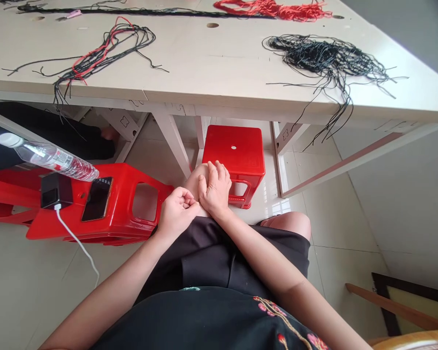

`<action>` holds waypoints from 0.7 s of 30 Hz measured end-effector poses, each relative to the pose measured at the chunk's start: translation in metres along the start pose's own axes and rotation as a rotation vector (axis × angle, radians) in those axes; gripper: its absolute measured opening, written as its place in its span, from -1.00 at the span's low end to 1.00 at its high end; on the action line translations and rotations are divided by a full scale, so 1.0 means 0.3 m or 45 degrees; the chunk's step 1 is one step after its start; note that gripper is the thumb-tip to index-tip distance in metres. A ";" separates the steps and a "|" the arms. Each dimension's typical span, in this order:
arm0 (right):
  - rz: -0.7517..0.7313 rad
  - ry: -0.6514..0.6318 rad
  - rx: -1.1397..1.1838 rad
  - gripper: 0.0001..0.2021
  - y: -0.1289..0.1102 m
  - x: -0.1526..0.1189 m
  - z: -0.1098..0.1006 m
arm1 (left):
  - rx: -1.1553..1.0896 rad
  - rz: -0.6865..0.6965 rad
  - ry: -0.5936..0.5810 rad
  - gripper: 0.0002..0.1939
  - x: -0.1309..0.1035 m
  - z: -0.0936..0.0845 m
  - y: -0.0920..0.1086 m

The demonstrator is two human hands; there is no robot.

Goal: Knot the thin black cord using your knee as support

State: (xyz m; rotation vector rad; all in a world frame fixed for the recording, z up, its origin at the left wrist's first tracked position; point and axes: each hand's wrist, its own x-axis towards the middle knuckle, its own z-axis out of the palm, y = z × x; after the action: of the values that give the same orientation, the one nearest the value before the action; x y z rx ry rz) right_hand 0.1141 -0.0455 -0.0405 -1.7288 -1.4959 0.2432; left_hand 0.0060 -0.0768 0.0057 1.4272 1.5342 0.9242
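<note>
My left hand [178, 210] is closed beside my bare knee [196, 183], thumb and fingertips drawn together. Whatever is between them, if anything, is too small to make out. Lying on the same knee, my right hand [216, 190] has its fingers stretched out and holds nothing visible. The two hands are close together over my lap. On the table beyond them lie a bundle of black and red cords [105, 51] at the left and a tangled heap of black cords [324, 56] at the right, both with ends hanging over the front edge.
Red cords [277, 8] and a long black braid [149, 13] lie farther back on the white table [211, 63]. A red stool [235, 146] stands under it. Another red stool [122, 194] carries a phone [97, 198], a bottle [54, 158] and a dark box with a cable.
</note>
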 end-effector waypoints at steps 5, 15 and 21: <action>0.042 -0.016 0.080 -0.54 0.006 -0.024 -0.003 | -0.012 -0.077 0.039 -0.81 -0.017 -0.003 -0.007; 0.225 -0.011 0.296 -0.51 0.064 -0.056 -0.007 | 0.039 -0.121 0.037 -0.82 -0.021 -0.011 -0.004; -0.390 0.074 0.165 -0.48 0.069 -0.210 -0.097 | 0.101 -0.132 -0.035 -0.83 -0.069 -0.020 -0.011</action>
State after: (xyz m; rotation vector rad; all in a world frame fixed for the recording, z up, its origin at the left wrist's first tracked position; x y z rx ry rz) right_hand 0.1298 -0.1141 -0.0579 -1.3722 -1.6399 0.1256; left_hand -0.0006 -0.0974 0.0068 1.3954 1.6243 0.7866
